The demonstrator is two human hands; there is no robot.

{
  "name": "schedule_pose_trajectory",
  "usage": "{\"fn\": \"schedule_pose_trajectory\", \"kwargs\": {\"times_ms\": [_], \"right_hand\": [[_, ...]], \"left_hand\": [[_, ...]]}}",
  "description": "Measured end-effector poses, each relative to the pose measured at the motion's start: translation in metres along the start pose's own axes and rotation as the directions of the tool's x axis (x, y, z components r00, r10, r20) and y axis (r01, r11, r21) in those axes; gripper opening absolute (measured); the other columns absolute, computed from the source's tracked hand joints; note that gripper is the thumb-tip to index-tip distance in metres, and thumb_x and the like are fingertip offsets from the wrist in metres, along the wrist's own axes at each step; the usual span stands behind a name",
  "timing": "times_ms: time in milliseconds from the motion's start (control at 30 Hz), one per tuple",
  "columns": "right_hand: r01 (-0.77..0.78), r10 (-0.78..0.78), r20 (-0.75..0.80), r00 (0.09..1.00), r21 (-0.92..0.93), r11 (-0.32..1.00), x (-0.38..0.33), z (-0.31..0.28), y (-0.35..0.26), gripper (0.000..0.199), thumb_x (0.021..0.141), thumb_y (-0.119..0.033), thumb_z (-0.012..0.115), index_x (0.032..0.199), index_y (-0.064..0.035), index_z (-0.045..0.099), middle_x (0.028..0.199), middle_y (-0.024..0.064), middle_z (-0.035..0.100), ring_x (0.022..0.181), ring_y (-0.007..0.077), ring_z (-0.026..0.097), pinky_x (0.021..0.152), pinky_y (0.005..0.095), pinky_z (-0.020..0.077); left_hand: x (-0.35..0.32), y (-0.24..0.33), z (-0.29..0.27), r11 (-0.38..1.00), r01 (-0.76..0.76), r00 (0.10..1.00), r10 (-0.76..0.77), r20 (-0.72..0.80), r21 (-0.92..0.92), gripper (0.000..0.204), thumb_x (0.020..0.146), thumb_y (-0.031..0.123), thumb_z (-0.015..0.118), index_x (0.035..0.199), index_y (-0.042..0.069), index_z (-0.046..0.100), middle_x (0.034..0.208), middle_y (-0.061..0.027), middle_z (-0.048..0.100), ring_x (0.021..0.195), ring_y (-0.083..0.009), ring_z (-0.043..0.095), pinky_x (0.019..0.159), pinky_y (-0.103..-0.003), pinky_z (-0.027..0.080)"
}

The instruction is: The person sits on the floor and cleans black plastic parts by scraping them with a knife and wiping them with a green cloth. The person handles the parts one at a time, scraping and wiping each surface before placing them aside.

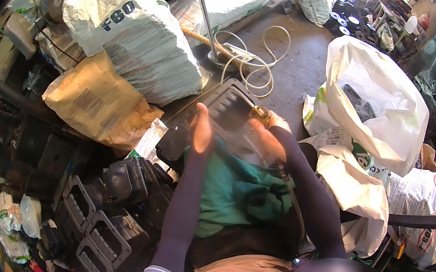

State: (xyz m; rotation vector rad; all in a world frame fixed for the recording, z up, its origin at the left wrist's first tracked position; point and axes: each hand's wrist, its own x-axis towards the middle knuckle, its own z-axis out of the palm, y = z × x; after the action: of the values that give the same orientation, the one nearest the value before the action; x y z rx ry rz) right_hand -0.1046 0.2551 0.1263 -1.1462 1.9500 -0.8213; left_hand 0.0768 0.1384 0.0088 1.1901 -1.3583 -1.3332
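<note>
My left hand [202, 132] grips the left side of a black plastic housing [226, 103], with the thumb up along its edge and the other fingers hidden. The housing is a deep, tray-like piece with a ribbed inner wall, tilted above my lap. My right hand [271, 138] is closed round a brass-coloured air blow gun [260, 115]. Its thin nozzle points across the housing's opening. A hose [293, 201] runs down beside my right forearm. Beneath the housing, a green cloth [238, 188] covers my lap.
Several similar black housings [107, 226] are piled at my left. A large white sack [136, 43] and a brown paper bag [101, 101] stand beyond them. At right is an open white sack [376, 102] with a dark piece inside. Pale tubing [272, 60] lies coiled on the floor ahead.
</note>
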Motion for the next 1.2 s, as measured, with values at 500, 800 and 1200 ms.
{"fn": "schedule_pose_trajectory", "kwargs": {"times_ms": [500, 800, 1200], "right_hand": [[0.062, 0.01, 0.232, 0.973, -0.301, 0.952, -0.062, -0.004, 0.008, 0.052, 0.093, -0.043, 0.06, 0.121, -0.0011, 0.049, 0.095, 0.0304, 0.067, 0.092, 0.0475, 0.065, 0.081, 0.0502, 0.0514], [0.064, -0.044, 0.063, 0.997, -0.374, 0.925, -0.068, 0.001, 0.003, 0.046, 0.092, -0.04, 0.063, 0.115, -0.0055, 0.045, 0.085, 0.0274, 0.066, 0.081, 0.047, 0.065, 0.075, 0.054, 0.0505], [-0.09, 0.05, -0.092, 0.994, -0.502, 0.86, -0.028, 0.003, 0.029, 0.041, 0.094, -0.039, 0.059, 0.11, -0.0034, 0.045, 0.086, 0.0276, 0.066, 0.084, 0.0474, 0.065, 0.076, 0.0544, 0.0498]], "left_hand": [[-0.005, 0.008, 0.004, 0.943, 0.22, 0.972, -0.234, -0.032, -0.249, 0.091, 0.097, 0.069, 0.033, 0.142, -0.01, 0.041, 0.145, -0.0238, 0.046, 0.131, -0.0285, 0.047, 0.109, -0.036, 0.035], [-0.009, 0.014, 0.009, 0.973, -0.029, 0.995, 0.006, -0.102, -0.231, 0.069, 0.098, 0.052, 0.055, 0.133, -0.007, 0.053, 0.131, -0.017, 0.058, 0.119, -0.0213, 0.054, 0.103, -0.033, 0.04], [-0.023, 0.031, 0.025, 0.964, -0.145, 0.973, 0.098, -0.207, -0.224, 0.057, 0.088, 0.033, 0.076, 0.128, -0.004, 0.059, 0.119, -0.0109, 0.065, 0.106, -0.0179, 0.059, 0.094, -0.031, 0.046]]}}
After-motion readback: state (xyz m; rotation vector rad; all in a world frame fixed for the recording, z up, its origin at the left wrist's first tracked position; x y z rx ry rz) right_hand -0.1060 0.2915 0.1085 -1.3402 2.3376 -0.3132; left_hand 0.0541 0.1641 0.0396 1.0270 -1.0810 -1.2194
